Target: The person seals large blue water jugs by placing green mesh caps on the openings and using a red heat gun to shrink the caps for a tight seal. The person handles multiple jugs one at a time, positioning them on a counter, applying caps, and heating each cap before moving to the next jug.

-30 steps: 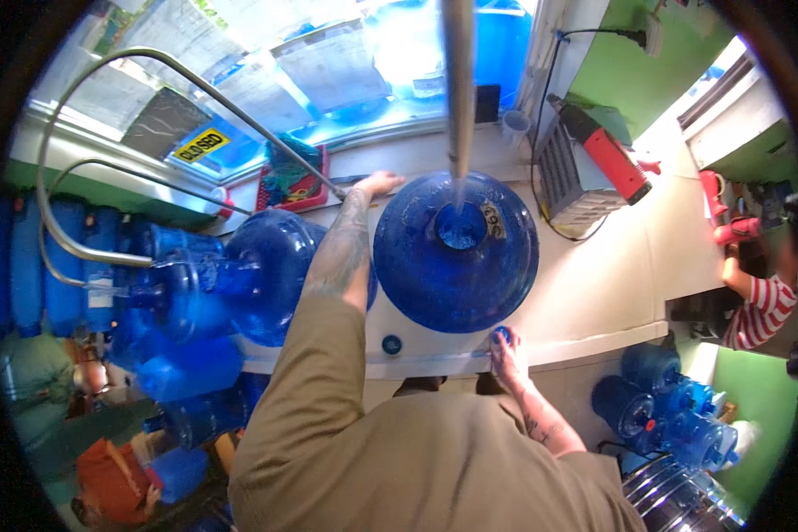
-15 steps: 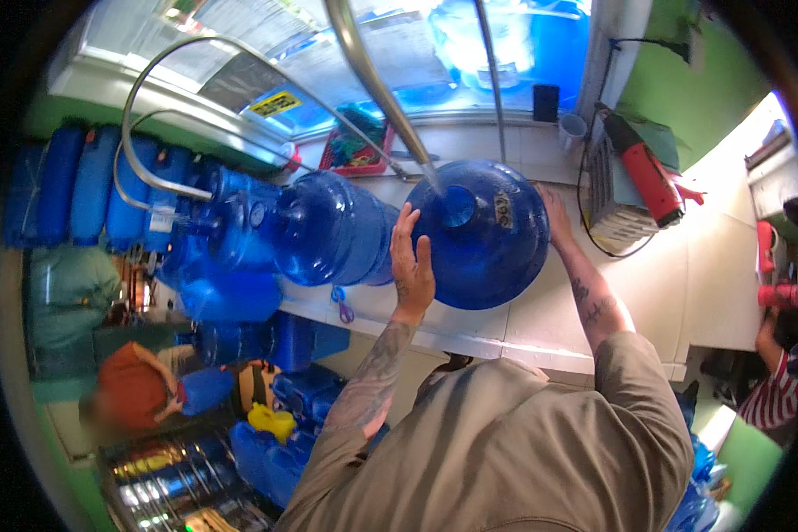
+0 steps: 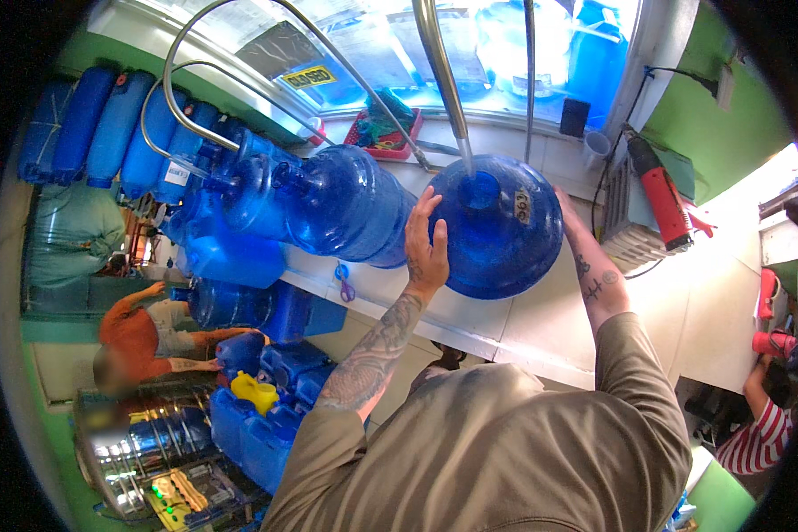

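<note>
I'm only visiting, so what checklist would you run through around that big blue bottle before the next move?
1. Large round blue plastic bottle upright on the white tiled counter: ok, appears upright.
2. Slim shiny metal spout aimed at the bottle's round open mouth: ok.
3. Left hand gripping firmly: cannot tell; it is at the bottle's left side, its pressure not visible.
4. Right hand placed securely: cannot tell; it is at the right side, fingers partly hidden.
5. Fill level: cannot tell through the dark blue wall.
6. Red-and-black heat gun apart from the bottle: ok, off to the right.
</note>
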`<act>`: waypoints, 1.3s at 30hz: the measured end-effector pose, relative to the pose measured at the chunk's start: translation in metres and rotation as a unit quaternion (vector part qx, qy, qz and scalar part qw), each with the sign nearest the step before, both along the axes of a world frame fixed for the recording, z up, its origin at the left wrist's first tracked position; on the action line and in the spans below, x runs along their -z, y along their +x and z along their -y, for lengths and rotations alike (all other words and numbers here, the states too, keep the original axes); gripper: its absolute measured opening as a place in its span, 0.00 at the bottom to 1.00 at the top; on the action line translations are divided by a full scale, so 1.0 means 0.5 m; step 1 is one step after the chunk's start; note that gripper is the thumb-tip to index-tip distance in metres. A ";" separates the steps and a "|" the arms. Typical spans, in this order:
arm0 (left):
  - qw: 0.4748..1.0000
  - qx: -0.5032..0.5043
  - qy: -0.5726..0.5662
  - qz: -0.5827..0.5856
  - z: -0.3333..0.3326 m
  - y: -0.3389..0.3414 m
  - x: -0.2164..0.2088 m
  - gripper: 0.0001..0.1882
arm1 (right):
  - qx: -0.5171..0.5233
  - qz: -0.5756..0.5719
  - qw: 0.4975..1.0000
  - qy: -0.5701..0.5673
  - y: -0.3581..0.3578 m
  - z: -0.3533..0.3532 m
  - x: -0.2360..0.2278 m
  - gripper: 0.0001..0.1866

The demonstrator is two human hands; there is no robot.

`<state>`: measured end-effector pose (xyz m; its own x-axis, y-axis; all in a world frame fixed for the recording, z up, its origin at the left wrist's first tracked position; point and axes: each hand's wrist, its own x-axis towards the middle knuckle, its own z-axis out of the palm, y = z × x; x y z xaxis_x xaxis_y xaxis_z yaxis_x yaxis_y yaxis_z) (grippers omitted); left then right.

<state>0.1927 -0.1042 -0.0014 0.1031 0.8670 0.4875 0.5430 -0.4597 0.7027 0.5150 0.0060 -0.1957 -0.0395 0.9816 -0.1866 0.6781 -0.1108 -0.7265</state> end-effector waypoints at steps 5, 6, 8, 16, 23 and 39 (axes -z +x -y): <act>1.000 0.002 0.008 0.006 -0.001 -0.003 0.000 0.22 | 0.008 0.043 0.999 -0.002 -0.016 0.008 -0.060 0.28; 1.000 0.000 0.009 0.006 -0.001 -0.002 -0.001 0.22 | 0.011 0.053 0.999 -0.005 -0.017 0.009 -0.063 0.27; 1.000 -0.001 0.009 0.009 0.000 0.000 -0.001 0.22 | 0.013 0.048 0.999 0.000 -0.015 0.010 -0.056 0.27; 1.000 -0.006 -0.001 0.006 0.002 -0.001 -0.004 0.23 | 0.000 0.009 1.000 -0.022 0.009 -0.011 0.035 0.27; 1.000 0.002 0.003 0.003 -0.003 -0.003 0.001 0.23 | -0.017 -0.009 1.000 -0.015 0.023 -0.020 0.055 0.28; 1.000 0.004 -0.009 0.004 0.000 -0.005 0.001 0.24 | -0.141 0.002 0.989 -0.038 0.062 -0.062 0.051 0.23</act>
